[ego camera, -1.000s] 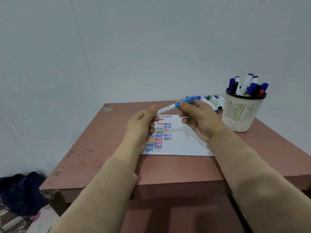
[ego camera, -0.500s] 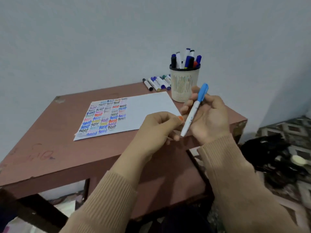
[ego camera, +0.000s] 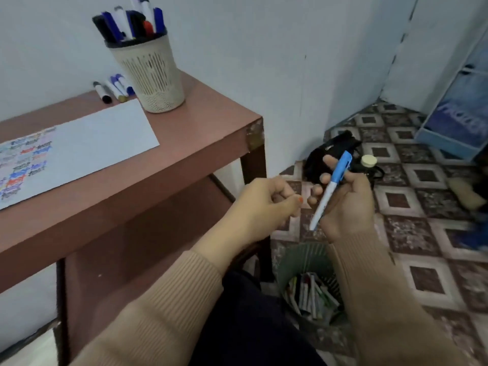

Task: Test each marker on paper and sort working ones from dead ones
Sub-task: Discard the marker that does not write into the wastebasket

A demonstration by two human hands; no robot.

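Hands are both out past the right end of the desk (ego camera: pixel 206 122), over the floor rather than over the paper (ego camera: pixel 105 133). Right hand (ego camera: pixel 348 204) has the blue-capped marker (ego camera: pixel 328 192) pinched between thumb and fingers. The cap is on and points up and away, and the white barrel angles down toward the green bin (ego camera: pixel 303 257) on the floor by the desk leg. Left hand (ego camera: pixel 266 204) is just beside it, curled into a loose fist, thumb laid against the fingers. It's holding nothing that I can see.

My read on why: the bin already has a bunch of markers (ego camera: pixel 311 294) dumped in it, so that looks like the reject pile. Holding this one capped right above it says it's about to go in as a dead one. That's a guess, not fact.

The desk layout fits a sort too. The mesh cup (ego camera: pixel 153 72) is stuffed with upright markers, and a short row of markers (ego camera: pixel 113 89) lies flat just beside it by the wall. The paper lies in front, with "test" scribbles in lots of colours crowded at its left end and the rest blank. I can't tell which of the cup and the row is "working" and which is "untested".

Letting go should be all the next move takes. The only worry is the marker clipping the bin's rim and rolling off across the tiles.
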